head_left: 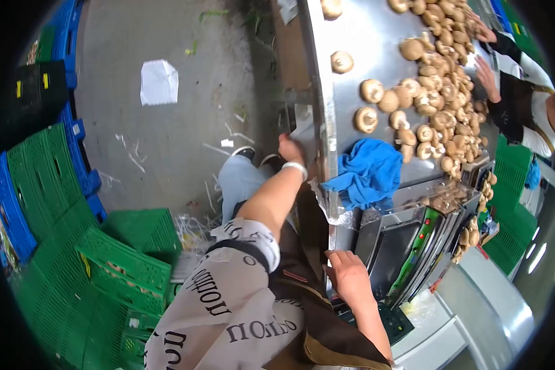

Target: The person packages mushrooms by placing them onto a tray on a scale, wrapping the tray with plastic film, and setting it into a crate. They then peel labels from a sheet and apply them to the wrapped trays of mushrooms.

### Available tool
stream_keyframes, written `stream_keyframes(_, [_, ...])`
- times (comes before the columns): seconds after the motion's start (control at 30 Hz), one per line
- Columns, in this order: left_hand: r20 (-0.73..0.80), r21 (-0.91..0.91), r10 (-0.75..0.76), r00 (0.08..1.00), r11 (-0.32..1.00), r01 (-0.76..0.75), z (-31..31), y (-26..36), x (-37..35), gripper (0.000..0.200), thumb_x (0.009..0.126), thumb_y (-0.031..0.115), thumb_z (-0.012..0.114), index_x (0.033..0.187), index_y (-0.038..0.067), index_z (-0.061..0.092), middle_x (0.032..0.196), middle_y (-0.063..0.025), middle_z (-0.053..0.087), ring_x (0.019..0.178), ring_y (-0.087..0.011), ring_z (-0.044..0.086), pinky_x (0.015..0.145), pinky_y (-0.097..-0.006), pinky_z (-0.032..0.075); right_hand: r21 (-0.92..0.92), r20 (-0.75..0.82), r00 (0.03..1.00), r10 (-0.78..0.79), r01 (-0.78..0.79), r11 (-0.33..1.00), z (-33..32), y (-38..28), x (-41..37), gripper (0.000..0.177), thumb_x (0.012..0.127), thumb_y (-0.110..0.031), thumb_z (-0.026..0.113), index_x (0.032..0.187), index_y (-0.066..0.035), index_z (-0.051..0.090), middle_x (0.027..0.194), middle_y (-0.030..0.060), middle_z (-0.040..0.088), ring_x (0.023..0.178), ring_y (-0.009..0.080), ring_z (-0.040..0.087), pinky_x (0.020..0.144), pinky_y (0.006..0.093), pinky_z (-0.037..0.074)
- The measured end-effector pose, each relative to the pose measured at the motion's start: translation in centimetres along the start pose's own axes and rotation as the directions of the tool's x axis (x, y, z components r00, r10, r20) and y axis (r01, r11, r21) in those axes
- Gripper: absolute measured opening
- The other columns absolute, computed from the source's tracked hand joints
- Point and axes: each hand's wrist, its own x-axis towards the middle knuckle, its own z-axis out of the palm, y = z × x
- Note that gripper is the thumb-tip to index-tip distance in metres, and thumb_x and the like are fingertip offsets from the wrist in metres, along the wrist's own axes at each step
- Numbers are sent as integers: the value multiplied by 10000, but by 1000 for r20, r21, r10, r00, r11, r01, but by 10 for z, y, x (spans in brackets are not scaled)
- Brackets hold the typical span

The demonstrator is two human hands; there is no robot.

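Observation:
My left hand [290, 149], with a white band on its wrist, hangs low beside the steel table [345, 37], close to its side. Its fingers look curled inward, and whatever they may hold is hidden. My right hand [348, 279] rests with its fingers extended at the table's near end, beside a dark machine panel with a green strip [413, 250]. A crumpled blue cloth [369, 172] lies on the table corner between my hands. Beyond it, loose brown mushrooms [441, 117] are heaped along the far side, and a few sit singly nearer the edge.
Across the table, a co-worker's hands [487, 77] are at the mushroom heap. Green crates [126, 265] crowd the lower left, with blue crates [68, 37] behind. Paper [160, 82] and shredded strips litter the floor [123, 31]. White plastic surfaces [493, 296] stand at lower right.

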Motion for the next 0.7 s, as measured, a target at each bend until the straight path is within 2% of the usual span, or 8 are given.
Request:
stream_keyframes(0.07, [-96,104,19,995,995,-9,6,-3,-3,200,883,75,470,1026,37,606,903,-234,671,845,-407,639,735,-465,492,7,15,999,-37,37,999,-6,-1,9,282,784,-83,661,1051,-22,594,925,116,608,869,304,581,758,398,470])
stream_keyframes(0.23, [-232,40,-50,971,997,61,-21,-34,19,177,906,78,477,1042,49,586,890,-220,658,852,-405,627,756,-464,486,41,-15,987,-162,162,986,-13,-5,38,249,758,-34,683,992,-4,605,927,126,624,867,313,594,748,400,481])
stream_keyframes(0.33, [-78,-34,128,989,991,-131,-45,-35,16,176,907,74,488,1053,37,580,886,-216,658,859,-407,624,763,-459,488,46,-160,950,-268,279,959,-9,-4,67,242,735,3,691,962,3,608,921,126,629,864,312,604,746,396,489])
stream_keyframes(0.37, [54,-123,89,995,989,-81,-54,-14,4,199,884,52,517,1073,31,578,939,-217,652,886,-412,615,778,-452,487,28,-169,944,-284,293,956,-8,-1,76,248,733,13,689,965,1,604,928,122,628,880,310,610,758,397,490])
stream_keyframes(0.47, [102,-123,455,885,888,-442,-26,-36,-5,225,864,31,551,1085,50,587,947,-170,656,856,-331,634,767,-403,493,-43,-174,928,-330,328,944,5,14,100,290,712,-5,670,995,-6,603,959,109,622,933,286,604,793,390,481])
stream_keyframes(0.5, [230,-173,399,888,914,-366,-25,-25,-12,242,846,11,560,1083,52,588,985,-183,650,894,-364,627,778,-399,494,-92,-174,916,-361,350,932,9,17,105,324,688,-18,670,1007,-23,611,972,84,626,945,255,602,781,386,462])
stream_keyframes(0.53, [224,-173,476,850,878,-446,-15,-27,-15,244,830,-4,561,1066,50,595,981,-195,631,892,-401,613,771,-420,493,-139,-171,915,-366,345,928,14,17,108,332,682,-28,668,1010,-32,615,971,71,626,949,243,601,772,379,451])
stream_keyframes(0.7, [336,-91,407,849,912,-401,9,-26,-22,288,779,-52,567,1049,32,617,954,-189,562,821,-396,591,720,-458,478,-348,-250,889,-383,287,893,50,29,109,370,626,-45,699,986,-107,641,938,-10,640,925,180,595,762,362,364])
